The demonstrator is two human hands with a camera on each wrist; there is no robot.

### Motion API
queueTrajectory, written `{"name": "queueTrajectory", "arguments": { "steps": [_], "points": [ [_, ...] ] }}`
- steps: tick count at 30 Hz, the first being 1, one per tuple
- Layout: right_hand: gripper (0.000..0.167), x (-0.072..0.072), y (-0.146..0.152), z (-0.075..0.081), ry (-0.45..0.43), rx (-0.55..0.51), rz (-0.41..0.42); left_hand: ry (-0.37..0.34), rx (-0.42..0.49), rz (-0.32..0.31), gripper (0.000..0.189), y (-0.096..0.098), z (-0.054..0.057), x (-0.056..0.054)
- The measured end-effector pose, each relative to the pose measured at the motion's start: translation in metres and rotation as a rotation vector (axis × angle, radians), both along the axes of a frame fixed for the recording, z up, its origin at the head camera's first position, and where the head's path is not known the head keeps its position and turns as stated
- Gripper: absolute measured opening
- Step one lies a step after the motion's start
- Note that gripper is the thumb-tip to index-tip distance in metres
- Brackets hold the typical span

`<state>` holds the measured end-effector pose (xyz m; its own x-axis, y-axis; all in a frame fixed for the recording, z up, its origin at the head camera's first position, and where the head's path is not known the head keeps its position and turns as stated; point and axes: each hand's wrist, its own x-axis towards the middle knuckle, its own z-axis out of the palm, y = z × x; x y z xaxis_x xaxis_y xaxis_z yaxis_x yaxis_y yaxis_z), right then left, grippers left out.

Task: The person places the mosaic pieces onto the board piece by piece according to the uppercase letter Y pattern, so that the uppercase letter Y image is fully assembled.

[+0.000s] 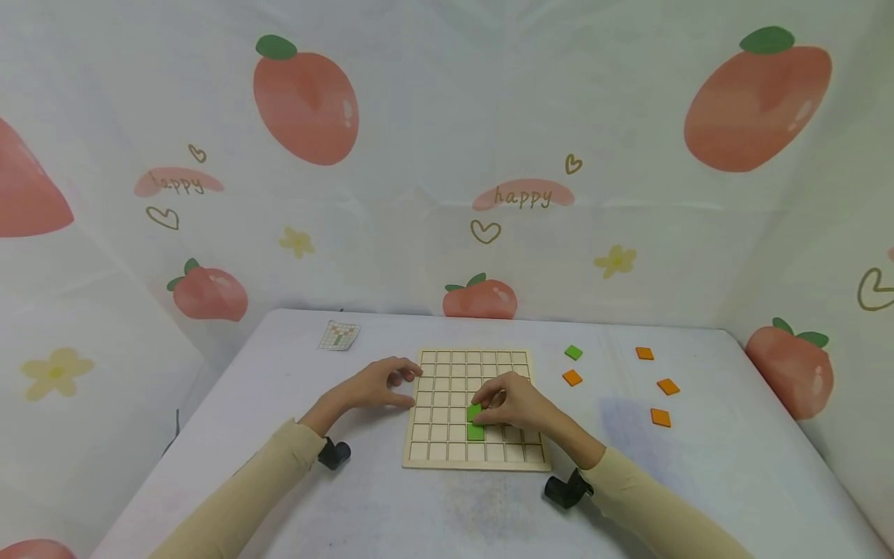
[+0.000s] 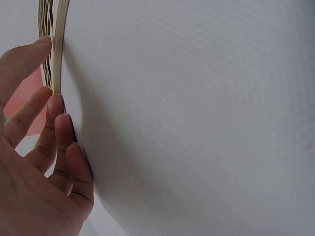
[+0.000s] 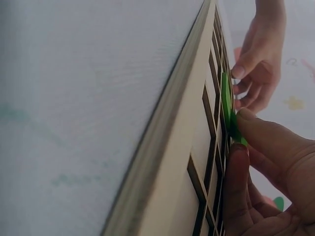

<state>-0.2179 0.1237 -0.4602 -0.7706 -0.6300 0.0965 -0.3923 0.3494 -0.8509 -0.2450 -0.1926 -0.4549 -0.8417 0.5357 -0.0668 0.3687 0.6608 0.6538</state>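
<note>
A square wooden grid board (image 1: 429,463) lies on the table in the head view. My right hand (image 1: 515,402) is over its middle, pinching a green square tile (image 1: 475,411) between thumb and fingers; the right wrist view shows that tile (image 3: 236,132) tilted at the grid. Directly in front of it, another green tile (image 1: 476,432) fills a cell. My left hand (image 1: 377,384) is at the board's left edge, thumb and fingers apart. In the left wrist view its relaxed fingertips (image 2: 56,103) touch the board's side.
Right of the board lie a loose green tile (image 1: 573,352) and several orange tiles, one (image 1: 572,377) near the board and another (image 1: 660,418) farther right. A small card with a coloured grid pattern (image 1: 340,335) lies at the back left. A printed cloth (image 1: 419,256) hangs behind the table.
</note>
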Motion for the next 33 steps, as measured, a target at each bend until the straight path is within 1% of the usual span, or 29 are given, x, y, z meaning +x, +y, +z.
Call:
{"name": "queueTrajectory", "arguments": {
  "steps": [10, 16, 24, 33],
  "points": [
    [0.019, -0.0006, -0.0011, -0.0003, 0.021, 0.031, -0.002, -0.001, 0.001, -0.001, 0.05, 0.0008, 0.0003, 0.0003],
    [0.02, 0.0003, -0.0011, 0.0004, 0.021, 0.031, -0.002, 0.007, 0.0, -0.009, 0.05, 0.0021, 0.0019, 0.0016],
    [0.021, -0.0003, -0.0005, 0.0015, 0.012, 0.03, 0.004, 0.008, -0.01, -0.007, 0.05, 0.0003, 0.0004, 0.0],
    [0.023, -0.001, 0.004, 0.0033, -0.022, -0.021, 0.044, -0.006, -0.006, -0.003, 0.05, -0.0006, -0.0008, -0.0006]
  ]
}}
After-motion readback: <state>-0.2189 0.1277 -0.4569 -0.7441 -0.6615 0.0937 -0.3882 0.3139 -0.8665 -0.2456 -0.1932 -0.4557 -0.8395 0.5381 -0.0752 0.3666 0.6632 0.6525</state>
